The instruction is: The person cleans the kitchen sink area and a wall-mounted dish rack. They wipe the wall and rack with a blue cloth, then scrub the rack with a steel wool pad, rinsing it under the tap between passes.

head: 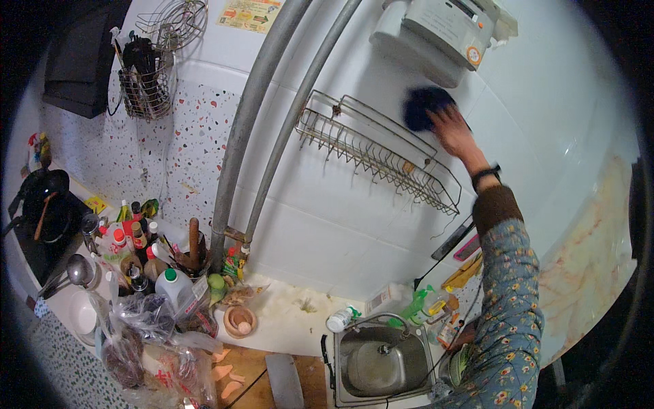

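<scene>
My right hand (452,133) presses a dark navy cloth (423,107) against the white tiled wall (332,214). The cloth looks blurred and bunched under my fingers. Just above it hangs a grey-white meter (444,36). Below and to the left of my hand, a wire rack (378,158) with hooks is fixed to the wall. My arm wears a floral quilted sleeve (511,286) with a brown cuff and a black wristband. My left hand is out of view.
Two grey pipes (245,133) run up the wall. Below are a steel sink (383,358), a spray bottle (424,307), a cleaver (284,381) on a wooden board (314,368), and several condiment bottles (138,240). A wok (48,214) stands far left.
</scene>
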The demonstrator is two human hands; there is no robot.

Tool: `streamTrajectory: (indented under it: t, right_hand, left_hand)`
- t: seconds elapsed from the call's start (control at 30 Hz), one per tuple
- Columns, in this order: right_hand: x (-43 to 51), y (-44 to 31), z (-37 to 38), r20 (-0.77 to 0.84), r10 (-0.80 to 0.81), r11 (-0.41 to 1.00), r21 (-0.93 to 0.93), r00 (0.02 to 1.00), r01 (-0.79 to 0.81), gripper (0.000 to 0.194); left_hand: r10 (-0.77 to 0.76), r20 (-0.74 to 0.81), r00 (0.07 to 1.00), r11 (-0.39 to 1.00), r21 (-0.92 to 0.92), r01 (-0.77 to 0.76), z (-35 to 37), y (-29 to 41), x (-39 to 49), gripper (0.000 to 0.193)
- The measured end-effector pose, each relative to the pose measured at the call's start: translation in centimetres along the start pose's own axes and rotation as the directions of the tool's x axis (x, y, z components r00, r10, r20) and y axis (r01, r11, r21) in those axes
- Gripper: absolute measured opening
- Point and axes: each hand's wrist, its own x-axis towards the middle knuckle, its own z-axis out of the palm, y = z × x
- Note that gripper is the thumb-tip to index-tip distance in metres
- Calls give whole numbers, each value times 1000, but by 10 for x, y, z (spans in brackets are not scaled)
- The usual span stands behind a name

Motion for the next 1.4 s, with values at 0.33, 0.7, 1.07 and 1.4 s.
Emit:
streamTrajectory:
  t: [0.33,0.7,1.07,1.4]
  right_hand:
    - [24,-29,33,-100,27,994,104,995,-16,31]
    - [258,-122,-75,-183,108,906,422,977,-21,33]
    - [242,-123,-49,-335,33,992,124,942,9,45]
    - [186,-133,-57,-238,-479,866,27,845,499,39]
  left_hand:
    - [-31,7,999,998,-48,32,-17,5,-2,34]
    - [-101,-130,986,995,-16,100,-13,6,-36,35]
    - [-112,-186,976,993,11,116,-25,-11,-43,39]
    - [-60,-142,988,995,74,71,-26,-18,-37,39]
